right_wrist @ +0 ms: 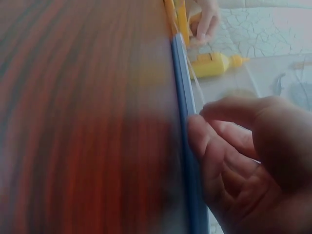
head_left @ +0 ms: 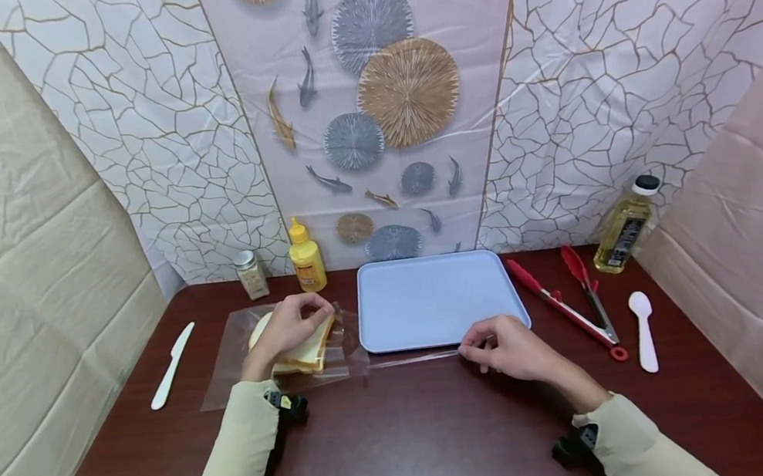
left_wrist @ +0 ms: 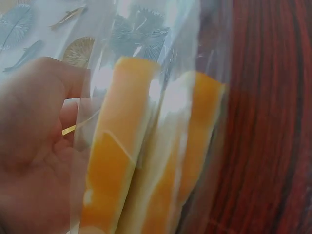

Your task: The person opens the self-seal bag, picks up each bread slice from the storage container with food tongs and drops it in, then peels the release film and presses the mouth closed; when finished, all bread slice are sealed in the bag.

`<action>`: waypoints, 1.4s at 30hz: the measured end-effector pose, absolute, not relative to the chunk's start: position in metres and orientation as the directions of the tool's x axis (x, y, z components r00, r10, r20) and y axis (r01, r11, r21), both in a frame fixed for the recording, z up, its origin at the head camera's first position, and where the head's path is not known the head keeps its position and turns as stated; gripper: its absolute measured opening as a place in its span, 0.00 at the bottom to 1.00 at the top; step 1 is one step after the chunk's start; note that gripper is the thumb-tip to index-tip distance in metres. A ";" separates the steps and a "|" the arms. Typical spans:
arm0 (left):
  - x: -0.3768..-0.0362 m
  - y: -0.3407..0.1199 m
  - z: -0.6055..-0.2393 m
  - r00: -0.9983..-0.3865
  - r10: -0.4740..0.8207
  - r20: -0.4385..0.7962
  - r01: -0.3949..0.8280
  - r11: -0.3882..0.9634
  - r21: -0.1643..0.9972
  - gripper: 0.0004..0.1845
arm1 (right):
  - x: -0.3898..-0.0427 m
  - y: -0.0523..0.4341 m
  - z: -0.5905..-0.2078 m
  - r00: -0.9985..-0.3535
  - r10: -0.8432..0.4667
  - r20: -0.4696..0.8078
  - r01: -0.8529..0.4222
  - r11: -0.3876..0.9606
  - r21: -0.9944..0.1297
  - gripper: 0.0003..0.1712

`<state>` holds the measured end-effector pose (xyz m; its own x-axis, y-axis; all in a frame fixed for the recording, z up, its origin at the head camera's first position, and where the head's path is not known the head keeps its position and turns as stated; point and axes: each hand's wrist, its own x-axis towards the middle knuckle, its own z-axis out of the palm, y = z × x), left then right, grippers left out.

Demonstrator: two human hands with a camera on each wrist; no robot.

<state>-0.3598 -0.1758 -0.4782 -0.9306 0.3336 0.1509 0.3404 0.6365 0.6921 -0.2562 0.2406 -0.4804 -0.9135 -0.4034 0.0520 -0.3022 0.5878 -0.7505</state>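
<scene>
Slices of bread (head_left: 306, 353) lie inside a clear plastic bag (head_left: 230, 362) on the left part of the table. My left hand (head_left: 286, 328) is over the bread, its thumb and fingertips pinching the bag's plastic near the bread's upper right corner. In the left wrist view, bread crusts (left_wrist: 114, 161) show through the film beside that hand, with a small gold strip (left_wrist: 69, 130) near the fingers. My right hand (head_left: 512, 348) pinches the end of a thin, clear plastic strip (head_left: 415, 358), which runs leftward to the bag along the front of a light blue tray (head_left: 440, 301).
A white knife (head_left: 173, 366) lies at left. Behind the bag stand a seasoning shaker (head_left: 251, 275) and a yellow squeeze bottle (head_left: 306, 257). At right are red-handled tongs (head_left: 566, 308), a white spoon (head_left: 644, 330) and an oil bottle (head_left: 627, 228). Fabric walls surround the table.
</scene>
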 end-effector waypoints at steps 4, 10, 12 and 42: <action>-0.359 -0.176 -0.478 -0.932 0.327 0.155 0.338 0.633 0.696 0.08 | -0.256 0.255 -0.481 -0.906 -0.419 0.057 -0.325 0.605 -0.727 0.04; -0.359 -0.176 -0.477 -0.933 0.316 0.174 0.345 0.639 0.687 0.08 | -0.259 0.273 -0.478 -0.893 -0.448 0.039 -0.342 0.623 -0.703 0.03; -0.359 -0.175 -0.477 -0.932 0.315 0.178 0.347 0.643 0.683 0.08 | -0.260 0.276 -0.475 -0.888 -0.460 0.019 -0.341 0.630 -0.698 0.03; -0.360 -0.174 -0.470 -0.911 0.306 0.275 0.411 0.649 0.641 0.05 | -0.260 0.272 -0.455 -0.949 -0.306 0.083 -0.280 0.688 -0.670 0.07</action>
<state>-0.3598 -0.1744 -0.4703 -0.9115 0.3057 0.2753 0.4110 0.6485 0.6407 -0.2601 0.2716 -0.4551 -0.9485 -0.3056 0.0832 -0.2803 0.6876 -0.6698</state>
